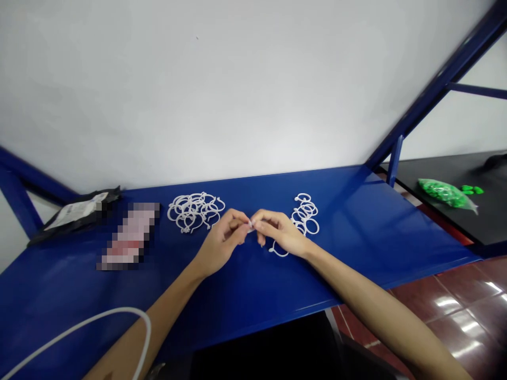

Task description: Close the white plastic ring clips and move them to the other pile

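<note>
Over the middle of the blue table, my left hand (pixel 225 240) and my right hand (pixel 279 231) meet fingertip to fingertip. Both pinch a small white plastic ring (pixel 251 226), mostly hidden by the fingers. Left of my left hand lies a tangled pile of white plastic rings (pixel 192 211), several with a gap and a small knob at the end. Beside and partly behind my right hand, a looser group of white rings (pixel 304 211) lies spread out, and these look closed. One more ring (pixel 280 254) shows just below my right wrist.
The blue table (pixel 245 295) ends in front of a white wall. On its left are a black package with a white label (pixel 79 211) and a blurred-out pinkish item (pixel 130 237). A white cable (pixel 119 310) arches over my left forearm. Rightward, a black table holds a bag of green pieces (pixel 446 194).
</note>
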`<state>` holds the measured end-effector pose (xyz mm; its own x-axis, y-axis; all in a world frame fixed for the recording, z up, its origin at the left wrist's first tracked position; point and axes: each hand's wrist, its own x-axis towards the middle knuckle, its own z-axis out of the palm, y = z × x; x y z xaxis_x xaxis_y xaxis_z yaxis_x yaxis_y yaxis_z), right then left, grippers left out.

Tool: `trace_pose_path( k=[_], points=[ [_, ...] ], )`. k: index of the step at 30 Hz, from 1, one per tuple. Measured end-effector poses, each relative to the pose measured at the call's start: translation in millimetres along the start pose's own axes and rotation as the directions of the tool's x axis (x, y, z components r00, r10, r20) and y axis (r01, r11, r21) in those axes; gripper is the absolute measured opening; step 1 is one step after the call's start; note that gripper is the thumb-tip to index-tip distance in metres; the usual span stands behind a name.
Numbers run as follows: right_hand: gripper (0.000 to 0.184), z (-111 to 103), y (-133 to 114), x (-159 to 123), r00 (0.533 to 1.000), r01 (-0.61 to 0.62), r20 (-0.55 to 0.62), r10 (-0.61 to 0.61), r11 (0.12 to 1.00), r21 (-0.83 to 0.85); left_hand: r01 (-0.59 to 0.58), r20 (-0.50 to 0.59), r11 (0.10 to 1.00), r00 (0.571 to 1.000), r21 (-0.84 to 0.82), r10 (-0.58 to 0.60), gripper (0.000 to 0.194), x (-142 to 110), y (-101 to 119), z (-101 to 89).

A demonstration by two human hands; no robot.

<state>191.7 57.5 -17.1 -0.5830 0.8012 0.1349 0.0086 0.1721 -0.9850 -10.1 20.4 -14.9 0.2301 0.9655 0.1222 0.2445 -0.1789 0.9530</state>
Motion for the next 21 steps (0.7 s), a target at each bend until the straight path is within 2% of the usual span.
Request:
trace_pose_path(
  k=[2,3,5,7,10,12,14,17,21],
  points=[
    [0.029,-8,1,3,0.986,-0.02,-0.163,-0.02,0.972,-0.236,0.027,-0.183,0.981,0.983,0.193,0.009,0.028,6,3,-9.4],
    [0.026,-14,0,3,0.981,-0.019,-0.184,-0.056,0.923,-0.385,0.052,-0.259,0.957,0.966,0.286,0.024,0.028,10,3,-16.2],
    [0.018,-26,-2,3,0.992,0.01,-0.087,-0.088,0.761,-0.648,0.128,-0.352,0.888,0.935,0.442,0.041,0.03,22,-1,-32.9],
    [0.012,-36,-5,1,0.998,0.058,0.062,-0.016,0.63,-0.775,0.183,-0.405,0.795,0.911,0.578,0.085,0.028,37,-9,-50.9],
    [0.01,-40,-12,-3,0.985,0.076,0.151,0.084,0.577,-0.813,0.219,-0.373,0.586,0.915,0.78,0.155,0.032,62,-24,-72.6],
    [0.013,-39,-15,-5,0.976,0.078,0.181,0.125,0.571,-0.817,0.247,-0.349,0.47,0.926,0.848,0.143,0.035,75,-34,-80.4],
    [0.015,-38,-17,-5,0.968,0.078,0.199,0.155,0.567,-0.82,0.259,-0.329,0.39,0.936,0.883,0.123,0.035,83,-42,-83.4],
    [0.013,-37,-17,-4,0.963,0.078,0.21,0.166,0.577,-0.813,0.257,-0.312,0.334,0.942,0.907,0.124,0.029,86,-49,-83.4],
    [0.004,-37,-18,-4,0.963,0.078,0.211,0.169,0.575,-0.815,0.26,-0.338,0.342,0.921,0.903,0.193,0.027,78,-48,-83.3]
  ],
)
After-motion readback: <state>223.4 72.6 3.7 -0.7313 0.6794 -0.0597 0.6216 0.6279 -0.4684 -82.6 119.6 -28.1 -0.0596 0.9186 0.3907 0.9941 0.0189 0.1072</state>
